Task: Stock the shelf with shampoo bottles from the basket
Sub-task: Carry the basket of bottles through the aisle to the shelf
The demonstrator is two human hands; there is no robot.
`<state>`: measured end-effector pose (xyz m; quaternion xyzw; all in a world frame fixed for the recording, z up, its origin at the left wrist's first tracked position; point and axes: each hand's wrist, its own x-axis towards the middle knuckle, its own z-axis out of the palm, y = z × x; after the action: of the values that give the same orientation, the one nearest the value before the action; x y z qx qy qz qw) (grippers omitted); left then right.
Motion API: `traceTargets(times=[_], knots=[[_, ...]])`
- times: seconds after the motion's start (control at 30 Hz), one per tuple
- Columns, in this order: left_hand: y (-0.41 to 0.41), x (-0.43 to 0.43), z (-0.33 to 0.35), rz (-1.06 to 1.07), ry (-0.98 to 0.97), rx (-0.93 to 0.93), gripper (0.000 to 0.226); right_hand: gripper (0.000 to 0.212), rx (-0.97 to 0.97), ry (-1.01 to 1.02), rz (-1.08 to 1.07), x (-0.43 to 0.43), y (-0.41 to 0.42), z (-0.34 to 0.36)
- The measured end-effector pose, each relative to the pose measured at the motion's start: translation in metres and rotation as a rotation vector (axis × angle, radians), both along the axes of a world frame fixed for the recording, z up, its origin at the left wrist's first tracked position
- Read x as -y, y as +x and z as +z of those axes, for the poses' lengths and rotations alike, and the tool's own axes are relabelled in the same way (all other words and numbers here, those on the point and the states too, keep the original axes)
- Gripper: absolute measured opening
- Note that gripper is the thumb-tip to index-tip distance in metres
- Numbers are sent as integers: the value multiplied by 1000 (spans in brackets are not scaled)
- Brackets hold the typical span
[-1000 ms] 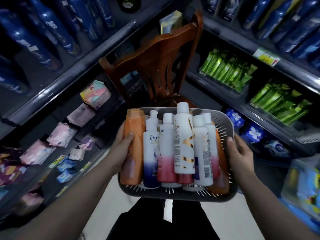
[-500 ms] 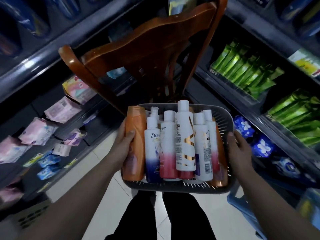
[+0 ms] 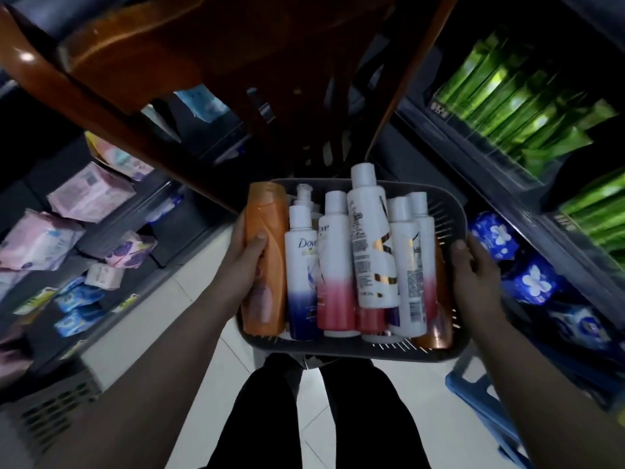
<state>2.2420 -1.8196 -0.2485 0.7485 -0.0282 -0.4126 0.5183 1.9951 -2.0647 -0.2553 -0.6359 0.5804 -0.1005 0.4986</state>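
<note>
The left hand wraps round the left wall of the basket, with its thumb pressed flat on a smooth orange shampoo bottle. The right hand clasps the right rim, thumb on top. The basket is grey slotted plastic with rounded corners, held above the white tiled floor. Inside lie glossy white cylindrical Dove bottles with blue or pink bases. A polished wooden chair stands ahead, with soft pink packs to the left and green sachets to the right.

Printed "Dove" on the white-and-blue pump bottle. Repeated, tilted, on the white-and-pink bottle at its three o'clock. Elsewhere too small or blurred to read.
</note>
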Motion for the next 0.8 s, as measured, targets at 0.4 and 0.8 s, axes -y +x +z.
traceTargets(times=[0.4,0.8], knots=[[1,3,1,-96,141,150,62,27,-55,-62,74,-6,2,7],[-4,3,0,-203,239,339,60,49,-86,-128,85,-12,1,2]])
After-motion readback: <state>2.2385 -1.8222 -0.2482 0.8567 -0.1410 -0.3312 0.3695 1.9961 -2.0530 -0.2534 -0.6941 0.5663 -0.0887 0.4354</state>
